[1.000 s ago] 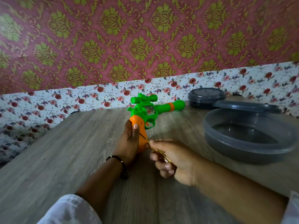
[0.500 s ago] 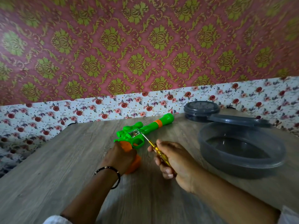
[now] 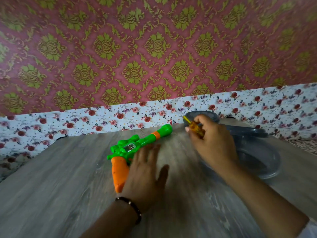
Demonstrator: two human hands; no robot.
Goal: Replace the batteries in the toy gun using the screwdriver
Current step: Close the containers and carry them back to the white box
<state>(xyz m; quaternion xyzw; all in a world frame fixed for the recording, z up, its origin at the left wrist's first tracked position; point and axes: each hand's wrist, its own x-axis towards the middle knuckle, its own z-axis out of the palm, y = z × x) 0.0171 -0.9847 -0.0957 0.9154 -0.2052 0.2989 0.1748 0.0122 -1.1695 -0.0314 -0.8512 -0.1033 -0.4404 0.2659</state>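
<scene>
Laid flat since, gun (image 3: 132, 150) under spread left grip (image 3: 145, 170); right grip (image 3: 212, 140) pinching screwdriver (image 3: 194, 127), lifted away. Unscrewing seemingly done; next, opening cover.

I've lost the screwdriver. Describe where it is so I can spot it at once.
Start at the grey tub on the right of the table. Above its far rim, the right hand holds the screwdriver. It is the only amber thing there, with a thin yellow shaft pointing up-left.
</scene>
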